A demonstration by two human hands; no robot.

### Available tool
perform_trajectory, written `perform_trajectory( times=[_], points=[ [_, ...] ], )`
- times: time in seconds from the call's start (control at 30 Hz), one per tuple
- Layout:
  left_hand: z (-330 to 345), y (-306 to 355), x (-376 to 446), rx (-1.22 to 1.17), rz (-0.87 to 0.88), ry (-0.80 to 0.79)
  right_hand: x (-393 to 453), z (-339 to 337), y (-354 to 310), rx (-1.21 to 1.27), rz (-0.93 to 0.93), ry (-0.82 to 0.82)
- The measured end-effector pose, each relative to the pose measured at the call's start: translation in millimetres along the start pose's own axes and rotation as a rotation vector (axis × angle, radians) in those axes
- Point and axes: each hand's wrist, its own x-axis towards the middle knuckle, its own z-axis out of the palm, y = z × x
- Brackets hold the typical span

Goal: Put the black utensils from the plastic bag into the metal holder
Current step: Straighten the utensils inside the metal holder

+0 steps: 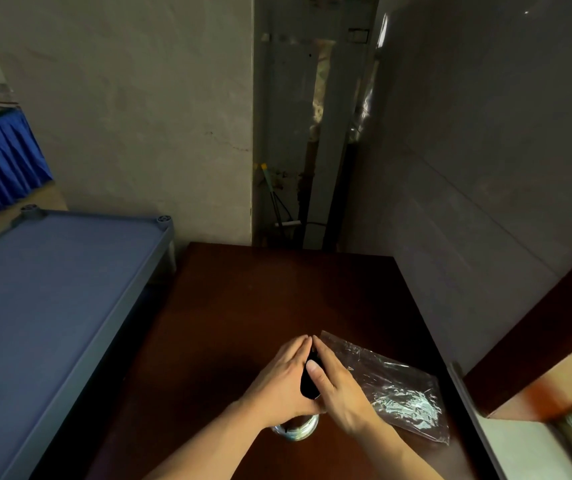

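We see two bare forearms, no sleeves, gloves, rings or watch, ending in our left hand (282,375) and right hand (340,386), short trimmed nails.

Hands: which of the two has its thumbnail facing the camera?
The right hand: its thumb lies across the black utensils with the nail turned up. The left hand shows only its back and closed fingers, above the metal holder.
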Motion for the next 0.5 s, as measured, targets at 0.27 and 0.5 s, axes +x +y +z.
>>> perform_trajectory(
  times=[0.27,0.5],
  points=[
    [10.9,2.4,-1.7,-0.039,-0.029,0.087,-5.3,7.2,-3.1,-0.034,-0.043,0.037],
    [1.3,6.9,-1.9,0.119,-0.025,0.089,-6.4,2.2,-6.1,-0.063,-0.030,0.103]
  ],
)
